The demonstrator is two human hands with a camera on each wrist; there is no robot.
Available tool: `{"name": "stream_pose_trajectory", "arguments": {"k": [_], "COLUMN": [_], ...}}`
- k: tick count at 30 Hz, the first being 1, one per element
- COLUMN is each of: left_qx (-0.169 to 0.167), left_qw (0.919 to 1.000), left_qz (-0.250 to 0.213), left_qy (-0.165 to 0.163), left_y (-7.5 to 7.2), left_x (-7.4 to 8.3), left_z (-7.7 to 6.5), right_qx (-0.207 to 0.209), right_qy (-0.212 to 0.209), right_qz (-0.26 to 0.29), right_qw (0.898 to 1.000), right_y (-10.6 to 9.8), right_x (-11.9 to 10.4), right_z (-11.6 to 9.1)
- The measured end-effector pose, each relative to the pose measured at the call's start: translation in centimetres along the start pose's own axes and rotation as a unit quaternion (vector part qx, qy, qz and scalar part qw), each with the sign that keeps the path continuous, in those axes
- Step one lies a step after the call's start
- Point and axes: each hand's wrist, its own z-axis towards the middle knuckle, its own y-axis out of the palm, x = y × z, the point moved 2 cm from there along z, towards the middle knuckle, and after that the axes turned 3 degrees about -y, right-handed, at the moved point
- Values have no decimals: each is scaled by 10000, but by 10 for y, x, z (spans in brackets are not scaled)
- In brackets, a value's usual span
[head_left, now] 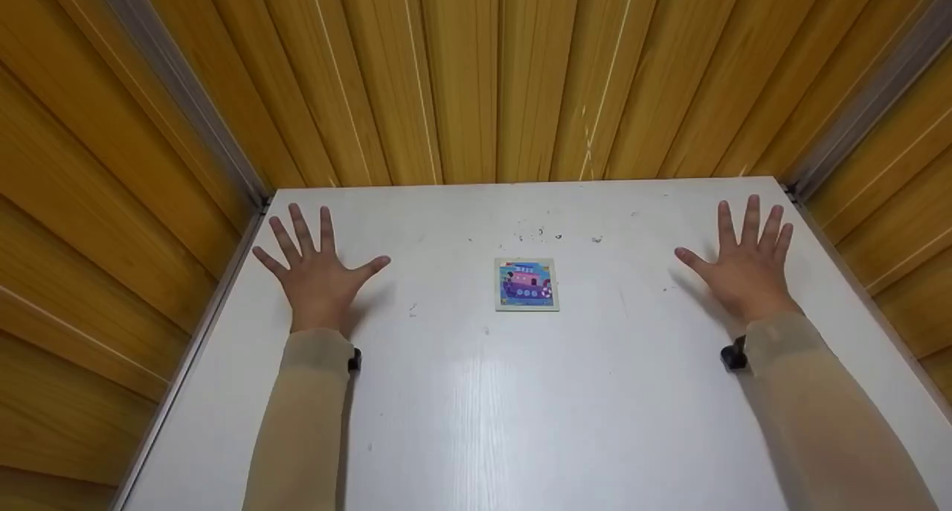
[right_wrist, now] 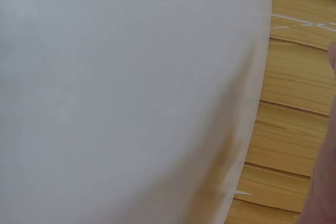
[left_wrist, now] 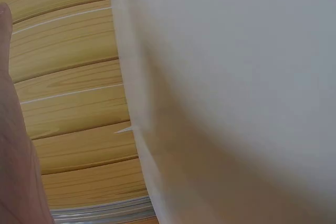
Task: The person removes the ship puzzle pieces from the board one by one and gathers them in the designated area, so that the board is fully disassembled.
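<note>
A small square picture puzzle [head_left: 527, 285] with a pale frame lies near the middle of the white table; its picture is a pink and purple boat on blue. To its left, my left hand [head_left: 320, 288] is spread palm down with straight fingers, holding nothing. On the other side my right hand [head_left: 750, 277] is spread the same way, also holding nothing. Both hands are well apart from the puzzle. Only an edge of the left hand [left_wrist: 18, 145] shows in the left wrist view, and a sliver of the right hand [right_wrist: 323, 177] in the right wrist view.
The white table [head_left: 476, 407] carries a few dark scuff marks behind the puzzle. Yellow wood-patterned panels [head_left: 461, 79] stand along its back and both sides, with grey metal posts [head_left: 186, 87] at the corners. A small black device [head_left: 734, 355] sits at the right wrist.
</note>
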Motion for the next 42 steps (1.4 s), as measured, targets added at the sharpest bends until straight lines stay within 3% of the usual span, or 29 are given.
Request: {"name": "stream_pose_trajectory", "arguments": {"k": [4, 22, 28, 33, 37, 42], "left_qx": [161, 68, 8, 43, 24, 11], "left_qw": [9997, 9940, 9868, 9744, 9645, 9539], "left_qz": [-181, -1078, -1579, -2186, -2559, -2877], "left_qy": [0, 167, 358, 520, 644, 850], "left_y": [-3, -1, -4, -8, -13, -14], "left_x": [10, 65, 87, 106, 122, 141], "left_z": [0, -8, -14, -19, -24, -30], "right_qx": [44, 307, 364, 390, 441, 608], "right_qy": [-94, -489, -551, -505, -470, -283], "right_qz": [123, 935, 1421, 1745, 2242, 3311], "right_qw": [9999, 9939, 9876, 9826, 9724, 9412], "right_y": [2, 11, 13, 17, 20, 25], "right_x": [-13, -101, -132, -152, -168, -186], "right_z": [2, 24, 27, 29, 31, 34]}}
